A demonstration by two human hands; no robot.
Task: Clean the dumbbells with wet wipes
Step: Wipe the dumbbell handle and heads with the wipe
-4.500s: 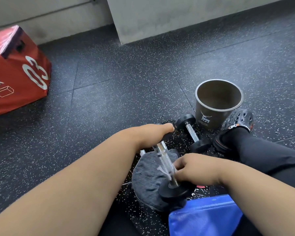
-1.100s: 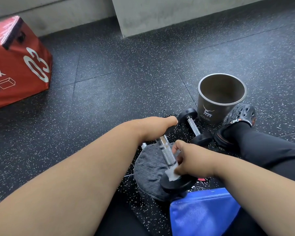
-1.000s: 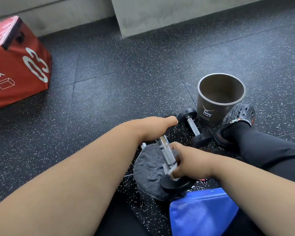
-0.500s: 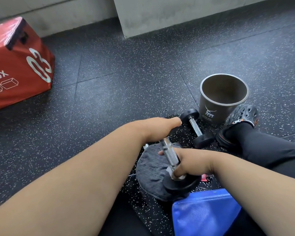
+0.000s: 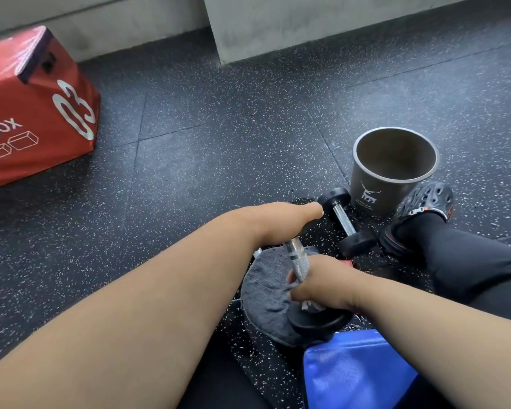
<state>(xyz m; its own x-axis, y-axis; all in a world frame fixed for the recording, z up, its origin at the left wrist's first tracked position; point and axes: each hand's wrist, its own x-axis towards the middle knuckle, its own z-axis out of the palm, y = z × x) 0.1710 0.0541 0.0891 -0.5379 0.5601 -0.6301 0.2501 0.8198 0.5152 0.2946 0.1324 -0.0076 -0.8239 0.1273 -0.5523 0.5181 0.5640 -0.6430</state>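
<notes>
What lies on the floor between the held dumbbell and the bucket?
In the head view, a second dumbbell lies on the floor between the held dumbbell and the bucket, close beside the bucket.

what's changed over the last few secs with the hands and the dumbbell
The right hand, gripping the wet wipe round the dumbbell handle, slid up the knurled bar from near the lower weight, then back down a little. The left hand kept holding the upper end. The second dumbbell, bucket and grey cloth stayed put.
</notes>
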